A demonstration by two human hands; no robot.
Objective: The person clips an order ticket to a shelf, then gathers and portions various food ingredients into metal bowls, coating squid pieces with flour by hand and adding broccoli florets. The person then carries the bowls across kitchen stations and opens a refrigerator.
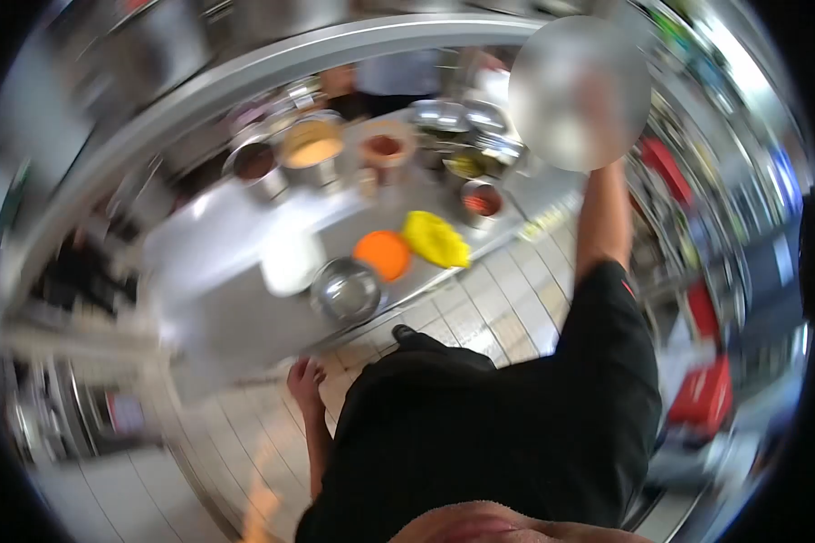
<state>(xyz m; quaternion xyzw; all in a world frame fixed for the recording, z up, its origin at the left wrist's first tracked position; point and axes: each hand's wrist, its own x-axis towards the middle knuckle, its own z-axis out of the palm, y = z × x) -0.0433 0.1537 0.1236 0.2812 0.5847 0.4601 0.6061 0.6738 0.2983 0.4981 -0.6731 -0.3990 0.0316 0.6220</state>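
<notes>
Raised at the upper right, my right hand [608, 149] grips a round, shiny metal piece [557, 100]. Blur leaves unclear whether it is a lid or a bowl, and most of the fingers cannot be made out. My left hand [307, 380] hangs beside my body by the counter's front edge, fingers curled with nothing visible in them. Closest to it on the steel counter [235, 317] is a metal bowl [347, 292]. Around that bowl lie an orange round item [382, 255], a yellow item [435, 240] and a white container [291, 261].
Farther back stand a pot of orange-yellow food [312, 145], a pot of dark sauce [255, 163], a reddish container [386, 149] and a small pot of red food [482, 199]. A shelf rail [335, 43] spans above. Another person [398, 74] stands behind the counter. Red boxes [702, 395] are at right.
</notes>
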